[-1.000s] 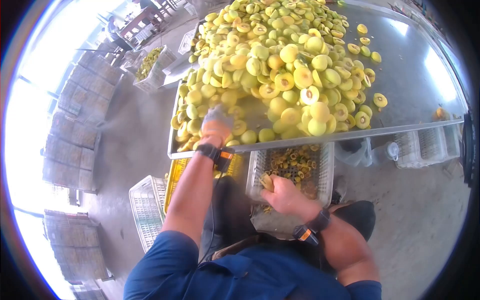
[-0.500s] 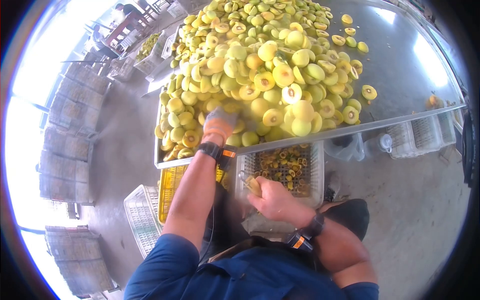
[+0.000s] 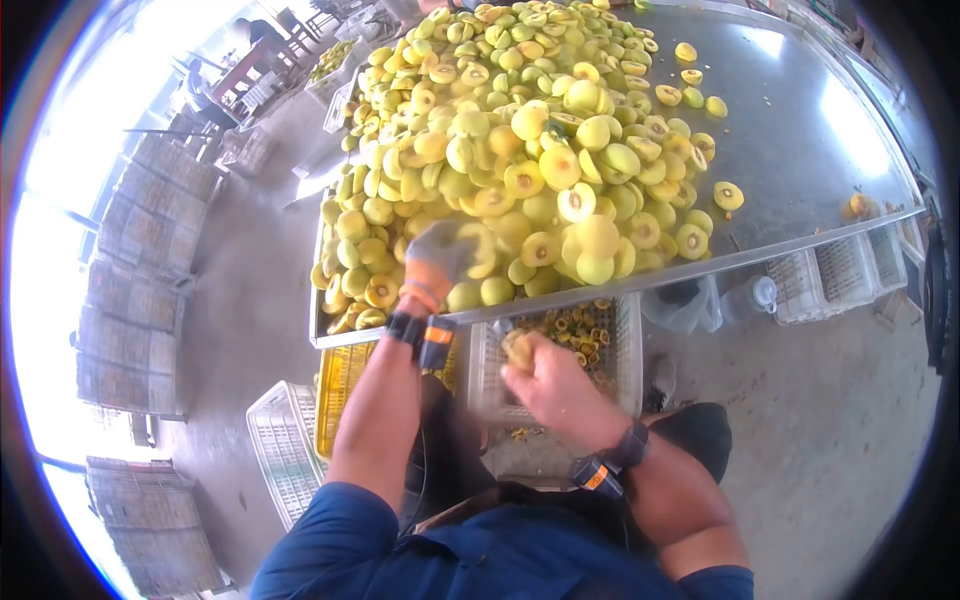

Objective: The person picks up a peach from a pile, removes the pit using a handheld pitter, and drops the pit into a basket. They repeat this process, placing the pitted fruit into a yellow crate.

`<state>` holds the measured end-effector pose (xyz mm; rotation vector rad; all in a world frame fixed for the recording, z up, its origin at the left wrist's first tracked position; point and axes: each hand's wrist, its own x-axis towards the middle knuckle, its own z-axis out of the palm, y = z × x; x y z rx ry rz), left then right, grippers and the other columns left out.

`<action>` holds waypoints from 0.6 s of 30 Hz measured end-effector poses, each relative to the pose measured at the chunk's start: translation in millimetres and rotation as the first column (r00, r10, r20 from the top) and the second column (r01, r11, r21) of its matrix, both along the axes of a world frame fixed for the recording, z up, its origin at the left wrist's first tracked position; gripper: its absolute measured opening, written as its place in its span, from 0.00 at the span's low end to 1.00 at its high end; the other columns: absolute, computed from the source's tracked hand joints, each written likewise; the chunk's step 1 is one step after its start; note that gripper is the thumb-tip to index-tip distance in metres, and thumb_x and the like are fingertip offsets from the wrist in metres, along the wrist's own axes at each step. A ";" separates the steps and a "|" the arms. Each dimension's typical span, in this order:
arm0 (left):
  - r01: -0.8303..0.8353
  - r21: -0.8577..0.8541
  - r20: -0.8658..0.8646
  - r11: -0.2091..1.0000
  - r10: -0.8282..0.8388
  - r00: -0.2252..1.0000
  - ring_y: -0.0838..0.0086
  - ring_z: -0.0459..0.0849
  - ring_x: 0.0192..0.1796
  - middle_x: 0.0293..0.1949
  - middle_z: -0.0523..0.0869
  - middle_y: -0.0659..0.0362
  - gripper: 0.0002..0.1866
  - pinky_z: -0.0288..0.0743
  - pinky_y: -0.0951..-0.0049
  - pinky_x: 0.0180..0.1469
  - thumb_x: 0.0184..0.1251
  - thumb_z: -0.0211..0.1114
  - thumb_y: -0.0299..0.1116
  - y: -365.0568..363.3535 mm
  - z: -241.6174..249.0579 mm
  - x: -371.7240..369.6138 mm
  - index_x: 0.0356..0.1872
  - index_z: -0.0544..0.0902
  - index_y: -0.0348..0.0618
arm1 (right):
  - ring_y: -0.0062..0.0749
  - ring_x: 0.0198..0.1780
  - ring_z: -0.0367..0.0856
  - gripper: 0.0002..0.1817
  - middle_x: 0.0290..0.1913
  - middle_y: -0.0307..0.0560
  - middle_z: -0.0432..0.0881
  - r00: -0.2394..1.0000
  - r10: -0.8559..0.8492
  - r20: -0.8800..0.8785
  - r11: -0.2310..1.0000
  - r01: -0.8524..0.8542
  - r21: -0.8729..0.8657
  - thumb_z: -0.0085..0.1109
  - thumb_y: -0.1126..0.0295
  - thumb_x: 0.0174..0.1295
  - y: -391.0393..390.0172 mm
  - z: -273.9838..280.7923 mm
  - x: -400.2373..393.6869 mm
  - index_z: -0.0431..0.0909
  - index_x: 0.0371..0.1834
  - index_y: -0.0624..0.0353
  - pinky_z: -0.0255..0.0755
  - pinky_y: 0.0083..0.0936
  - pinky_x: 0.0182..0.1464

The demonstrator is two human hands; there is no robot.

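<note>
A large heap of halved yellow-green peaches (image 3: 470, 140) covers much of the metal table (image 3: 780, 130). At the heap's near edge is my left hand (image 3: 438, 258), in a grey and orange glove. Motion blurs its fingers, which appear closed on a peach half (image 3: 480, 250). My right hand (image 3: 560, 385) is wrapped round the wooden handle of a coring tool (image 3: 518, 349). The tool's metal tip, blurred now, points up and left, over a white crate (image 3: 630, 370) below the table edge. Cut peach scraps (image 3: 575, 335) lie inside that crate.
A yellow crate (image 3: 340, 390) and a white basket (image 3: 280, 430) stand at the lower left. Under the table's right side are a plastic bag (image 3: 690, 303), a clear jar (image 3: 752, 297) and white crates (image 3: 835, 275). Stacked crates (image 3: 135, 300) line the left; people sit farther back.
My left hand has drawn up slightly out of the heap, with a peach half at its fingers. My right hand has moved slightly right and up with the coring tool. The view has shifted slightly.
</note>
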<state>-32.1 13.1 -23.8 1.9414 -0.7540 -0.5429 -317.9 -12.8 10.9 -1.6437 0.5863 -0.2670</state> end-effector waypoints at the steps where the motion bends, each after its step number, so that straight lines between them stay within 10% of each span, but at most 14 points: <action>1: 0.088 -0.114 -0.206 0.990 -0.110 0.972 0.70 0.93 0.47 0.51 0.95 0.55 0.20 0.87 0.67 0.49 0.67 0.76 0.33 10.8 8.6 -7.7 0.58 0.90 0.37 | 0.65 0.46 0.89 0.17 0.42 0.67 0.89 0.997 -0.076 0.025 0.997 0.075 0.013 0.65 0.60 0.75 -2.5 -0.6 2.4 0.80 0.51 0.65 0.80 0.51 0.50; 4: 0.305 -0.111 -0.241 0.946 -0.323 0.915 0.67 0.91 0.52 0.52 0.93 0.51 0.21 0.86 0.67 0.51 0.71 0.73 0.29 35.9 43.8 -59.5 0.63 0.86 0.34 | 0.59 0.42 0.89 0.18 0.42 0.62 0.89 0.966 -0.210 0.151 0.975 0.218 -0.034 0.64 0.58 0.77 -13.8 -20.7 13.9 0.81 0.54 0.65 0.80 0.47 0.47; 9: 0.205 -0.247 0.529 0.947 -0.045 0.847 0.60 0.93 0.50 0.50 0.93 0.48 0.19 0.85 0.60 0.51 0.74 0.68 0.29 45.9 3.1 -116.0 0.63 0.86 0.33 | 0.36 0.41 0.84 0.20 0.38 0.48 0.87 0.996 -0.076 0.046 0.843 0.039 0.537 0.62 0.58 0.78 -19.9 -7.0 23.0 0.82 0.55 0.67 0.79 0.41 0.48; 10: 0.052 -0.238 0.220 0.970 0.001 0.976 0.49 0.89 0.58 0.57 0.89 0.41 0.24 0.82 0.59 0.64 0.71 0.73 0.30 48.4 4.4 -126.4 0.64 0.82 0.27 | 0.34 0.42 0.84 0.19 0.38 0.49 0.87 0.997 -0.066 0.044 0.877 0.037 0.478 0.60 0.59 0.77 -18.9 -11.1 24.3 0.82 0.54 0.67 0.78 0.40 0.49; 18: 0.307 -0.285 0.547 0.908 -0.108 0.830 0.45 0.90 0.48 0.51 0.90 0.42 0.17 0.85 0.55 0.50 0.72 0.63 0.23 46.8 8.0 -107.6 0.59 0.86 0.34 | 0.45 0.42 0.86 0.16 0.39 0.54 0.88 0.999 -0.009 0.037 1.000 0.010 -0.023 0.60 0.63 0.73 -9.3 -5.1 9.6 0.80 0.50 0.68 0.78 0.43 0.49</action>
